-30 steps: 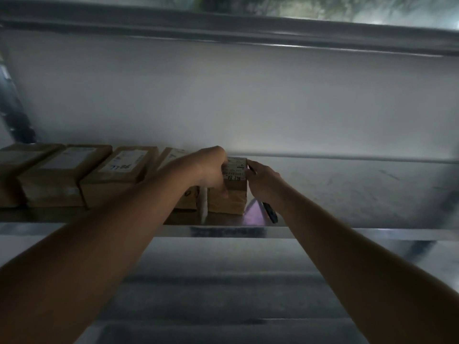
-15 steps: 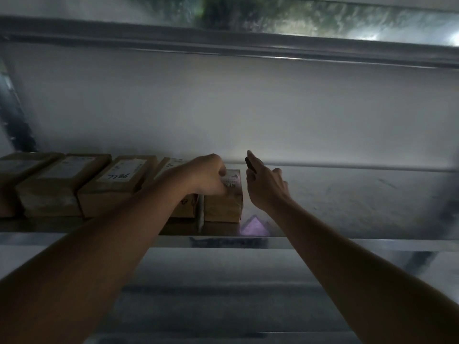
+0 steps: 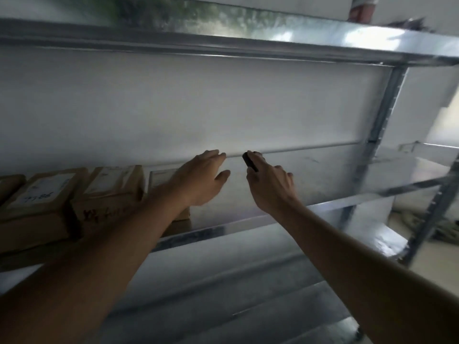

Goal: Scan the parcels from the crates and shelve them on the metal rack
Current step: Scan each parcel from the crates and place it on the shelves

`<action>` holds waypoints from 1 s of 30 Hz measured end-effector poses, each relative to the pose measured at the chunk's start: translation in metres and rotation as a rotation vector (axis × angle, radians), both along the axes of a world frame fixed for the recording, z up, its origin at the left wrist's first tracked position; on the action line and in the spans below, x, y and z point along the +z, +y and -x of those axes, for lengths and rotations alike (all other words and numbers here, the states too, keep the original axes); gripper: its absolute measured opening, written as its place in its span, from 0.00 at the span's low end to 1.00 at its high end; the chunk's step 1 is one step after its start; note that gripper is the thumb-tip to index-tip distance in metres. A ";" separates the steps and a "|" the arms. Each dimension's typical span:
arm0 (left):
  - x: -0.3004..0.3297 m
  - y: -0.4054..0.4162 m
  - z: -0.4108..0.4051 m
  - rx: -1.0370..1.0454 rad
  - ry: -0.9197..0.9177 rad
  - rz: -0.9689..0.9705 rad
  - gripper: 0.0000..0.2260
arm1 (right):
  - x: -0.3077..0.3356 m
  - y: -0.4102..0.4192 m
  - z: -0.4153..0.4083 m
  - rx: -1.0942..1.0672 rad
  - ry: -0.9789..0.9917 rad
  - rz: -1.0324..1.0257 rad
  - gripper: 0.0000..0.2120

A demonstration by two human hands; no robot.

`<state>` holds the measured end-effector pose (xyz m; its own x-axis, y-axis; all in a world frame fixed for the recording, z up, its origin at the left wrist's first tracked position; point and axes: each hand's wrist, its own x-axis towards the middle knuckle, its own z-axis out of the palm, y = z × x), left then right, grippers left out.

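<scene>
Brown cardboard parcels with white labels stand in a row on the left of the metal rack's shelf. One parcel bears handwriting, another parcel sits to its right. The last parcel is mostly hidden behind my left forearm. My left hand hovers just right of the row, fingers straight, holding nothing. My right hand is beside it over the bare shelf and grips a small black scanner that sticks out above its fingers.
An upper shelf runs overhead. A perforated upright post stands at the right. A lower shelf lies beneath my arms. Beyond the rack at the right are floor and a dark diagonal brace.
My left hand has let go of the last parcel and lifted off to its right. The view has swung right and tilted. My right hand still holds the scanner.
</scene>
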<state>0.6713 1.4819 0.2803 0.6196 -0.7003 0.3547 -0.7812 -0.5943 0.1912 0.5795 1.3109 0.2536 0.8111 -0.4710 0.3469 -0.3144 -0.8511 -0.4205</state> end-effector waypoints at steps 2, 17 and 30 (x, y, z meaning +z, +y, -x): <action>0.000 -0.023 0.012 -0.040 -0.011 -0.016 0.28 | -0.001 -0.019 0.020 -0.049 0.004 0.004 0.23; -0.012 -0.269 0.175 -0.332 -0.057 -0.052 0.25 | -0.015 -0.227 0.228 -0.279 -0.019 0.068 0.23; -0.036 -0.528 0.306 -0.655 -0.049 -0.060 0.22 | -0.045 -0.421 0.394 -0.584 -0.018 0.046 0.24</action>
